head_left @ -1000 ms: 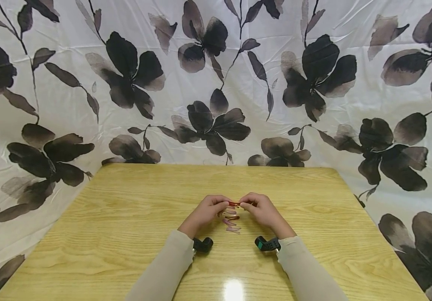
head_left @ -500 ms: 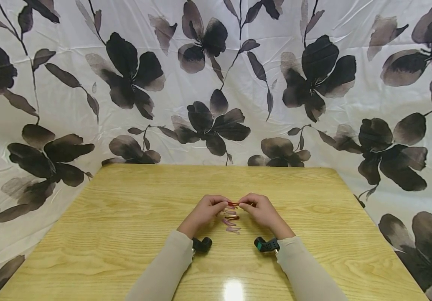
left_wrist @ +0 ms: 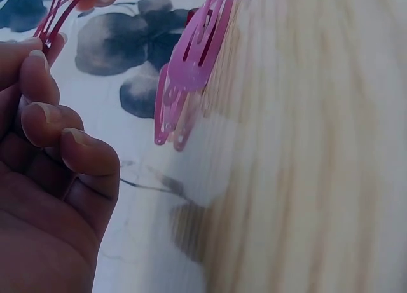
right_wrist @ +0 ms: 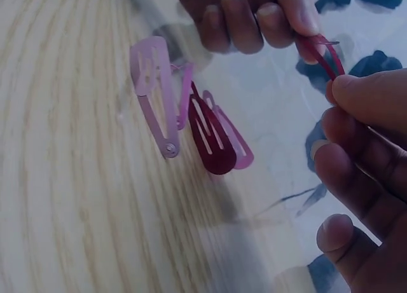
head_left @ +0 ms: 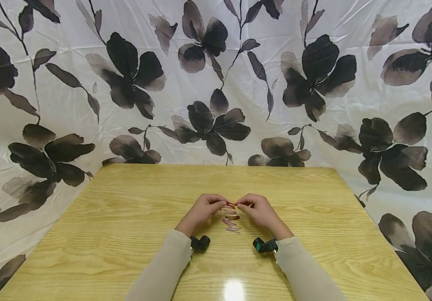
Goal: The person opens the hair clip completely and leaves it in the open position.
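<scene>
Between the fingertips of both hands is a red snap hair clip (head_left: 232, 204), raised just beyond a column of other clips. My left hand (head_left: 203, 210) pinches one end of it, and my right hand (head_left: 260, 212) pinches the other. In the right wrist view the held clip's thin arms (right_wrist: 335, 59) stand apart in a narrow V; the fingers cover its ends. Below it on the table are a pink clip (right_wrist: 240, 147), a dark red clip (right_wrist: 215, 147), a purple clip (right_wrist: 185, 97) and a pale lilac clip (right_wrist: 168, 112), overlapping in that view.
A wooden table (head_left: 144, 196) bears the clips, with a bright reflection near its front. Black wrist straps (head_left: 201, 243) sit on both wrists beside light sleeves (head_left: 165, 261). White cloth with dark flowers (head_left: 253, 138) hangs around the table's back and sides.
Both hands have shifted slightly to the left, carrying the red hair clip with them. The clips on the table have stayed in place.
</scene>
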### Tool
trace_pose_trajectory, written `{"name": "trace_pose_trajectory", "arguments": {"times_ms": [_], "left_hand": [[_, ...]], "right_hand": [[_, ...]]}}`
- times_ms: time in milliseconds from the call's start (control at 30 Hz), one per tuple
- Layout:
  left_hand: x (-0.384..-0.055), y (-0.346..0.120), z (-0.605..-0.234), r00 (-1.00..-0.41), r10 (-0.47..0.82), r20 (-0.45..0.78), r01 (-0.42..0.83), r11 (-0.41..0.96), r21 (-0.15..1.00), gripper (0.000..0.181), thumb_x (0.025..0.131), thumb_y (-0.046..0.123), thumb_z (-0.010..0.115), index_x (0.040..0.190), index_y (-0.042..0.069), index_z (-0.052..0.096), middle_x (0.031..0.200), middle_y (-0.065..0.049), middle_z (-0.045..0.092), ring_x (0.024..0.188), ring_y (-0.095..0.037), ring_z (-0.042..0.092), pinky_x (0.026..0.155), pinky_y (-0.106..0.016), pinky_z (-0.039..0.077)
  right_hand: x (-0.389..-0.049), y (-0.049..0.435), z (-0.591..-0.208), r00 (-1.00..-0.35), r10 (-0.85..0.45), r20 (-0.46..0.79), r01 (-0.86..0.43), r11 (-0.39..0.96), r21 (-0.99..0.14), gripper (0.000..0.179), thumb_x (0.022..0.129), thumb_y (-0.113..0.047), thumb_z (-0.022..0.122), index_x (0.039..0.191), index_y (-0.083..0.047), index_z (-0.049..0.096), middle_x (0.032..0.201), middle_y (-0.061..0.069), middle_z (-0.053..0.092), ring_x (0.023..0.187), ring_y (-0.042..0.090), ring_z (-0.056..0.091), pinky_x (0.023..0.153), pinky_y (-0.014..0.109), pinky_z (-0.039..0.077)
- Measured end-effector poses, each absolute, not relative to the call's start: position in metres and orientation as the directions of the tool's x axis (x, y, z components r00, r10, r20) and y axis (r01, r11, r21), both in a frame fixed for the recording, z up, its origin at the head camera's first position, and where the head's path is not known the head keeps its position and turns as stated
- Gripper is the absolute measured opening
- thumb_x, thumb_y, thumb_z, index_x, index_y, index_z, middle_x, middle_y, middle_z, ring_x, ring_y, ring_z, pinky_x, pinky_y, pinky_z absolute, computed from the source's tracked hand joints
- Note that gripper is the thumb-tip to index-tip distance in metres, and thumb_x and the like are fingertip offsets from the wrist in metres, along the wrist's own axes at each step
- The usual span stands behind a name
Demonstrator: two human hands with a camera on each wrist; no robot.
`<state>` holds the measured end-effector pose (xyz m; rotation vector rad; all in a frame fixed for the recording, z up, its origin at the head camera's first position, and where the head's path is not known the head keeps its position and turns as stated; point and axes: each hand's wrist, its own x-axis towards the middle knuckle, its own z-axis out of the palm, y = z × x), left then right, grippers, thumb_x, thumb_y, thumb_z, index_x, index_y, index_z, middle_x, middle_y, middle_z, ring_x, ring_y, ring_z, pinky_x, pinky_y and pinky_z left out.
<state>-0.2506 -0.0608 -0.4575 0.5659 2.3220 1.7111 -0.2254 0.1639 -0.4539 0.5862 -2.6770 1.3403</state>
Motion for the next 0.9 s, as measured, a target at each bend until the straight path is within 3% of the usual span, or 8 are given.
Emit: {"name": "trace_pose_trajectory", "arguments": {"times_ms": [267, 400, 600, 900], "left_hand": [[-0.250, -0.067, -0.453, -0.926, 0.374, 0.044, 0.163, 0.292, 0.942, 0.022, 0.095, 0.022, 0.063, 0.105, 0.005, 0.074, 0.095, -0.021, 0.064, 0.066, -0.021, 0.048, 0.054, -0.026, 0.039], [-0.255, -0.071, -0.459, -0.927, 0.372, 0.049, 0.178, 0.319, 0.931, 0.022, 0.094, 0.025, 0.064, 0.103, 0.009, 0.074, 0.096, -0.012, 0.067, 0.074, -0.023, 0.053, 0.059, -0.028, 0.043], [-0.258, -0.075, -0.461, -0.927, 0.370, 0.056, 0.194, 0.349, 0.917, 0.019, 0.094, 0.024, 0.064, 0.101, 0.010, 0.075, 0.098, -0.005, 0.069, 0.082, -0.020, 0.057, 0.067, -0.030, 0.047], [-0.262, -0.082, -0.462, -0.937, 0.349, 0.034, 0.189, 0.421, 0.887, 0.020, 0.095, 0.024, 0.063, 0.104, 0.011, 0.075, 0.103, -0.003, 0.070, 0.078, -0.015, 0.053, 0.068, -0.028, 0.044]], "right_hand": [[-0.223, 0.152, -0.451, -0.904, -0.326, 0.276, -0.422, 0.582, -0.695, 0.009, 0.092, -0.020, 0.067, 0.095, -0.017, 0.075, 0.091, -0.005, 0.068, 0.078, 0.010, 0.056, 0.070, 0.026, 0.046], [-0.222, 0.145, -0.453, -0.905, -0.325, 0.275, -0.423, 0.608, -0.671, 0.009, 0.090, -0.018, 0.069, 0.094, -0.015, 0.076, 0.089, -0.007, 0.066, 0.080, 0.009, 0.057, 0.072, 0.026, 0.047], [-0.218, 0.138, -0.453, -0.899, -0.328, 0.290, -0.437, 0.623, -0.649, 0.007, 0.089, -0.017, 0.069, 0.091, -0.014, 0.076, 0.087, -0.007, 0.066, 0.079, 0.008, 0.057, 0.071, 0.026, 0.048], [-0.219, 0.125, -0.454, -0.891, -0.335, 0.306, -0.454, 0.669, -0.589, 0.009, 0.089, -0.019, 0.069, 0.091, -0.015, 0.076, 0.085, -0.007, 0.066, 0.071, 0.007, 0.052, 0.066, 0.024, 0.045]]}}
